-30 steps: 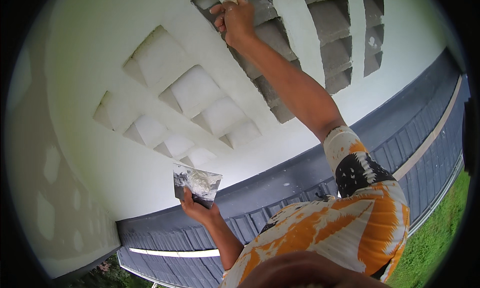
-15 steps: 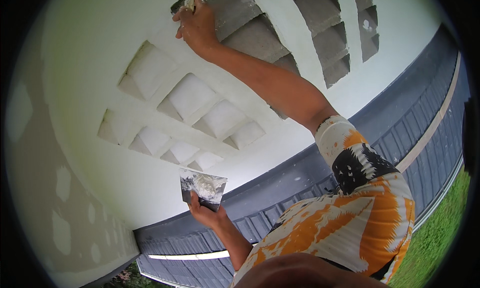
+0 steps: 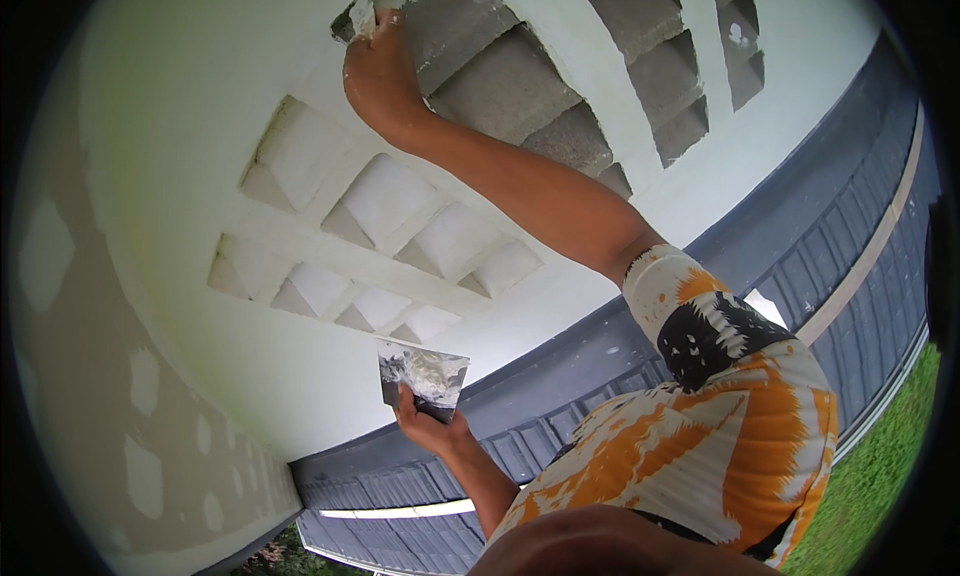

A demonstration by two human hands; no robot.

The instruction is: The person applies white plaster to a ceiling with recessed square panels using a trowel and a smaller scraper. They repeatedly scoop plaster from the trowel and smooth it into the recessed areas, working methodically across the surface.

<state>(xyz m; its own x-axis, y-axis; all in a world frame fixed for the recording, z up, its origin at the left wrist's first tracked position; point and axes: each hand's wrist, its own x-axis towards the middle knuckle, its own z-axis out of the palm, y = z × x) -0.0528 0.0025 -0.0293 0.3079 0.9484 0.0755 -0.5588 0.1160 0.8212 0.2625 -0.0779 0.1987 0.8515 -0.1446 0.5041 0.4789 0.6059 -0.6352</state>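
Right hand is raised to the upper corner of a grey recess in the pale wall, fingers closed around what looks like a small paste-smeared scraper, though its grip is partly hidden. Good work here would probably mean a shallow blade angle, even pressure and short strokes following the edge, with small loads. Left hand clasps a dark plate low beside the wall, thumb on top, its underside fingers hidden; keeping that plate level should help. It serves as the carrier, heaped with white paste; the pale recesses at left look smoothly coated inside.
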